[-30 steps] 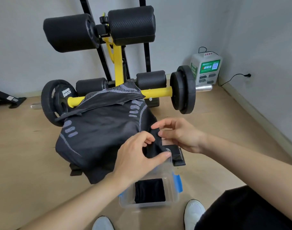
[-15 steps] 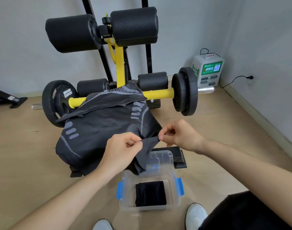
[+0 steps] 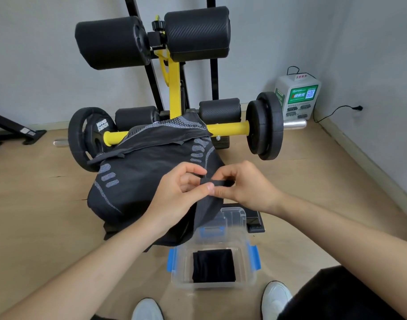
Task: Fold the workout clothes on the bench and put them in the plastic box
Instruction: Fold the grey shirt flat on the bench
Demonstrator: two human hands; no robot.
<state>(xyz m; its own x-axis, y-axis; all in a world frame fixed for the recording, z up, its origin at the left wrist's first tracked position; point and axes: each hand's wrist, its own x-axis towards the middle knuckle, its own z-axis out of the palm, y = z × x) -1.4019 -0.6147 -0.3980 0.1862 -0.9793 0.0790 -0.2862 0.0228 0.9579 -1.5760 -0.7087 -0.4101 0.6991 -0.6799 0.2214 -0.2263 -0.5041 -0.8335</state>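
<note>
I am pinching a dark grey workout top (image 3: 147, 179) with both hands. My left hand (image 3: 179, 188) and right hand (image 3: 246, 185) are sitting close together, thumbs almost meeting, each clamped on a narrow edge of the fabric pulled up between them. The rest of the top is lying spread beyond and to the left of my left hand, draping over the bench (image 3: 174, 88).

Below my hands, near my white shoes (image 3: 276, 303), a clear plastic box (image 3: 251, 269) with blue clips is standing open on the pale wooden floor (image 3: 36, 204), and a folded black garment (image 3: 213, 265) is lying flat inside it. A clear lid (image 3: 232, 218) is resting just past the box, under my right wrist.

Beyond my hands a yellow bar (image 3: 227, 128) is carrying black weight plates (image 3: 264, 129) at each end, and black foam rollers (image 3: 197, 33) are rising above it against a grey wall (image 3: 47, 54). Far past my right hand, a white and green charging station (image 3: 297, 97) is sitting in the corner with a black cable (image 3: 331, 112) trailing to the side wall.

The top is hiding the bench pad completely. I cannot tell which part of the top I am holding. My forearms are covering its lower hem, and a black stand (image 3: 13, 132) far to the left is being cut off by the frame edge.
</note>
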